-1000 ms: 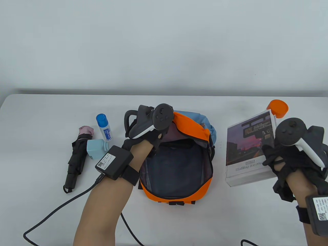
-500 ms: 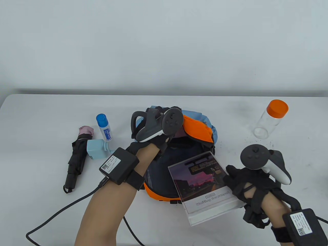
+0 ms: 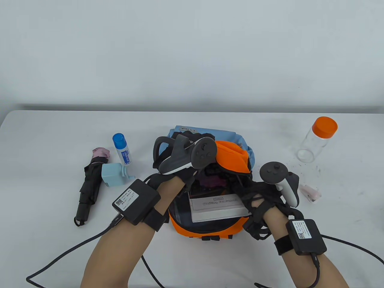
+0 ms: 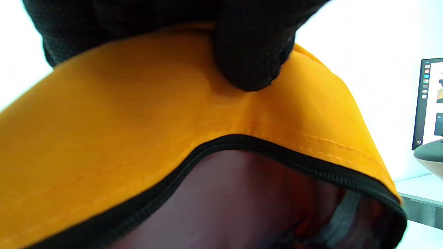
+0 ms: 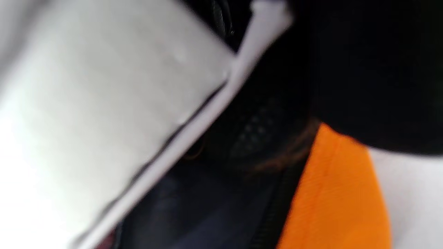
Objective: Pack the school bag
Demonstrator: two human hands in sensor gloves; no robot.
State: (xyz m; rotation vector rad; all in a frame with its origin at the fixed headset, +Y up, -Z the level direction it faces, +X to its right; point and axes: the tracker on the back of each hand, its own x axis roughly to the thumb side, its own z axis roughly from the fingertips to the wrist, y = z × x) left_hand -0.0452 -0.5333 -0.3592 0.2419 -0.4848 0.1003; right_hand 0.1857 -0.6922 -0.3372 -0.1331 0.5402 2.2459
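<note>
My left hand grips the bag flap open while my right hand slides the book in; next, push deeper.

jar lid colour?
Orange; the jar lid shows best in the table view.

Orange backpack on counter, mouth open, flap raised; white-edged book partway inside, spine showing.
</note>
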